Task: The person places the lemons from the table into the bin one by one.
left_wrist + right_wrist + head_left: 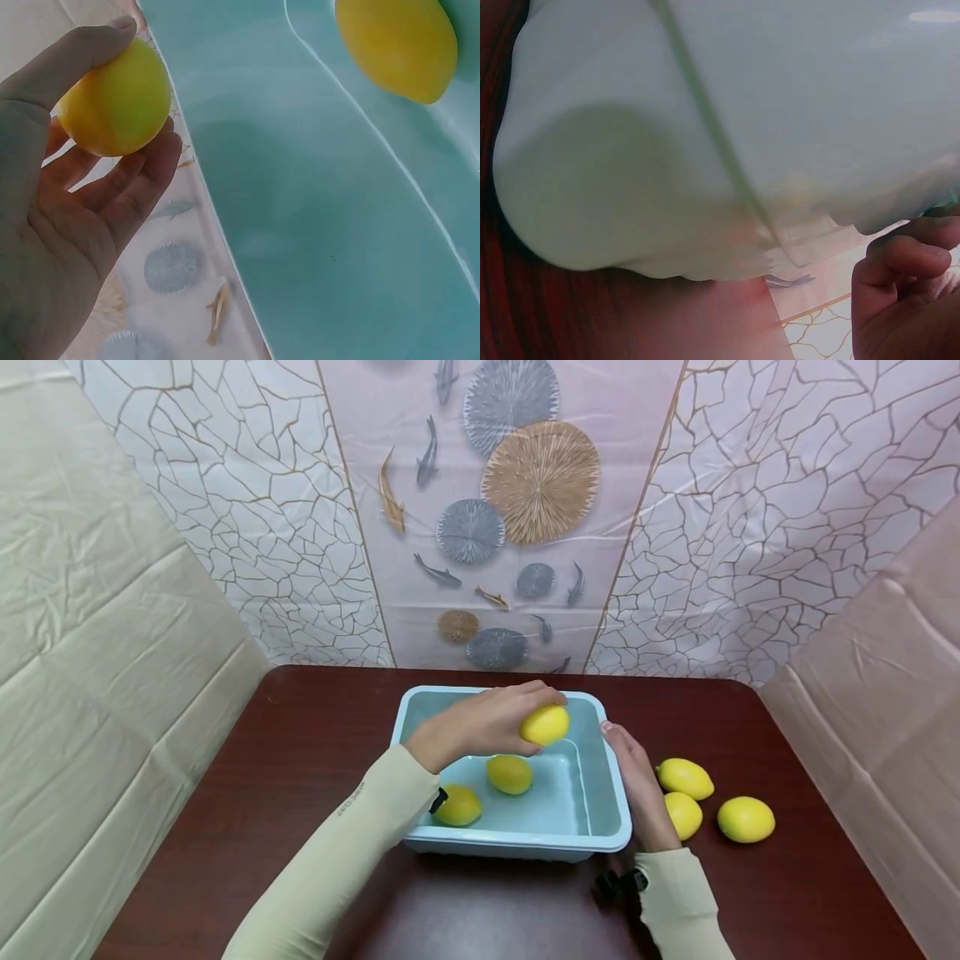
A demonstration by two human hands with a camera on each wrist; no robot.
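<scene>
My left hand (487, 720) holds a yellow lemon (546, 725) above the light blue plastic basin (517, 840). In the left wrist view, thumb and fingers curl round that lemon (116, 97) near the basin's edge. Two more lemons lie inside: one in the middle (510, 774), the other (458, 806) at the front left, partly covered by my left wrist. At the basin's right side my right hand (637, 781) grips the rim. The right wrist view shows bent fingers (904, 262) at the edge of the basin's pale outer wall (630, 187).
Right of the basin, three lemons lie on the dark red-brown table (315, 777): an upper one (686, 778), one partly behind my right wrist (682, 815), and one farther right (746, 820). A patterned cloth (495, 585) hangs behind the table; beige cloth flanks both sides.
</scene>
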